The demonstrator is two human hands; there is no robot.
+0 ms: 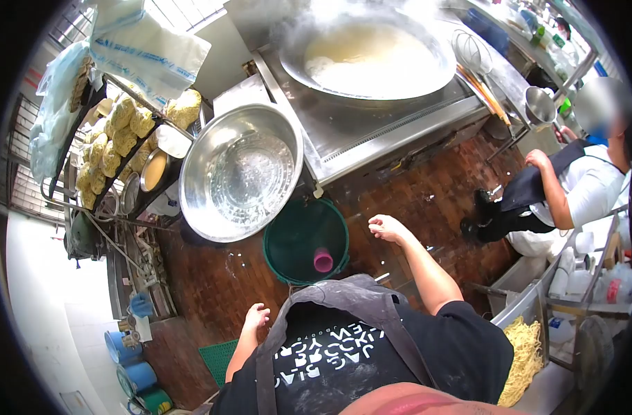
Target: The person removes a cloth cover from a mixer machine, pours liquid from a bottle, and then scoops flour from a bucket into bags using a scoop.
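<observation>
My left hand (257, 317) hangs low beside my apron, fingers loosely bent and apart, with nothing in it. My right hand (388, 228) is held out over the floor, right of a green tub (274, 238); its fingers are half curled and no object shows in them. Inside the tub stands a pink cup (323, 260). A wide metal basin (288, 162), with a shiny bare bottom, sits beyond the tub on the left. Ahead, a huge wok (385, 91) of cloudy, steaming liquid is set in the steel stove (330, 149). Neither hand touches these things.
Bagged noodles (122, 128) fill a rack at left. A whisk (473, 52) and ladle (539, 105) are beyond the stove's right side. A co-worker (572, 173) stands at right. Loose noodles (522, 356) lie in a bin behind my right arm. Blue buckets (137, 377) stand lower left.
</observation>
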